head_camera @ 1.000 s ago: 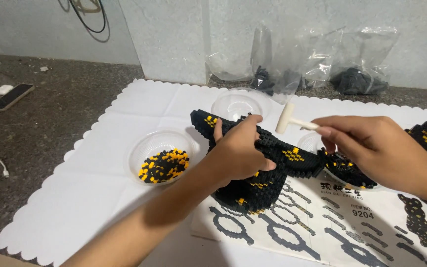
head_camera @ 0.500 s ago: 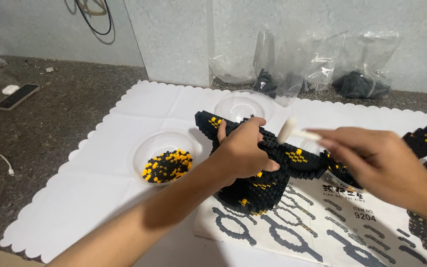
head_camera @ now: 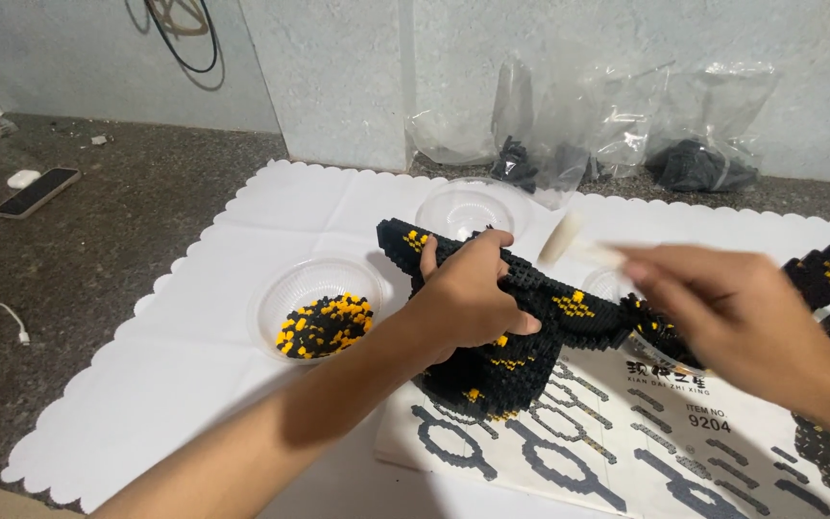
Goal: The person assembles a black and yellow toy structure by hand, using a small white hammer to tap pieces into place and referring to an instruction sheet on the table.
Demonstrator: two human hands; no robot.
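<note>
Left hand (head_camera: pixel 468 298) is closed around the black-and-yellow small-brick model (head_camera: pixel 530 317), which stands on the printed instruction sheet (head_camera: pixel 626 442). Right hand (head_camera: pixel 732 312), blurred, pinches a small white plastic tool (head_camera: pixel 578 245) above the model. Left of the left hand sits a clear plastic bowl of loose bricks (head_camera: pixel 319 312).

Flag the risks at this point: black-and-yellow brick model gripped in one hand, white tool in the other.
The left hand grips only the middle of the brick model, so its thin arm could snap off. The right hand swings the white tool fast enough to blur, so it may miss. The open bowl of loose bricks beside the forearm could tip.
</note>
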